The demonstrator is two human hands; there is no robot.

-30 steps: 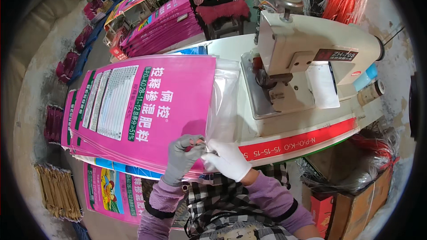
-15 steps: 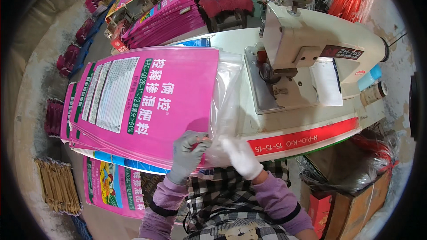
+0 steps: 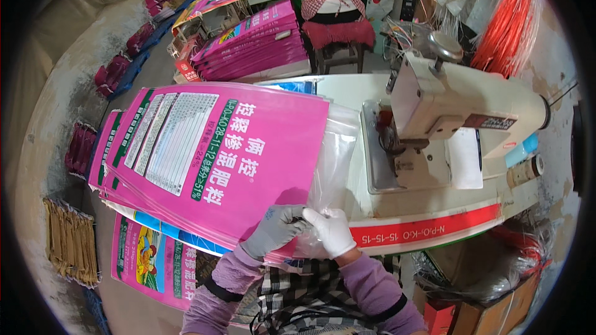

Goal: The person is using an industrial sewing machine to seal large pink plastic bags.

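Mostly pink sacks (image 3: pixel 282 133), white-lettered, stacked flat, clear plastic (image 3: pixel 336 149) protruding

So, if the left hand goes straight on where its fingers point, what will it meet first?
The grey-gloved left hand would likely meet the white-gloved right hand first; whether they touch is unclear.

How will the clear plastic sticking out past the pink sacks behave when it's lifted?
The clear plastic is probably floppy, since it lies thin and wrinkled. Its glossy sheen suggests it may be slippery. Being see-through film, it's likely light.
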